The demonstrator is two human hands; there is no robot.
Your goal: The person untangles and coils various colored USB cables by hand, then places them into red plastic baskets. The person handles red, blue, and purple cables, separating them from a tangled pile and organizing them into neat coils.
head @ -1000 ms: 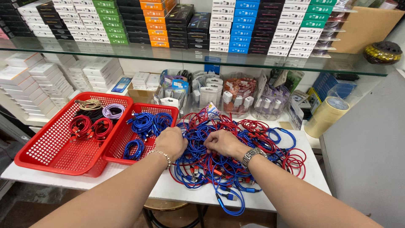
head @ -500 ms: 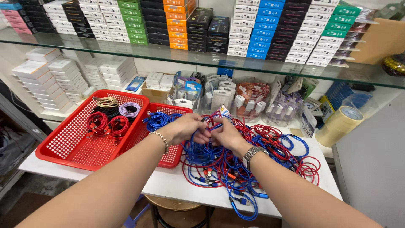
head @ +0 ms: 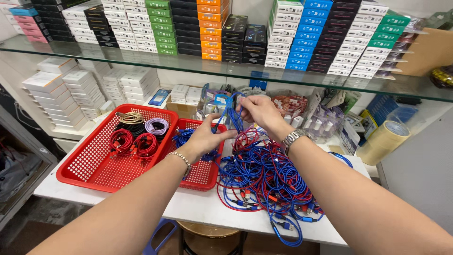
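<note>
Both hands pinch one blue cable (head: 230,111): keep your right hand (head: 258,109) high, left hand (head: 204,139) feeding slack clear of the tangled pile (head: 264,174), near the red basket (head: 200,174).

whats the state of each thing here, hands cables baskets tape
left hand: grip shut on blue cable, raised over the small basket
right hand: grip shut on blue cable, pulling it up
blue cable: lifted, stretched between both hands
cable pile: tangled red and blue, loose on the table
large red basket: holds coiled red, black, purple and tan cables
small red basket: holds blue coils
tape roll: lying flat
</note>
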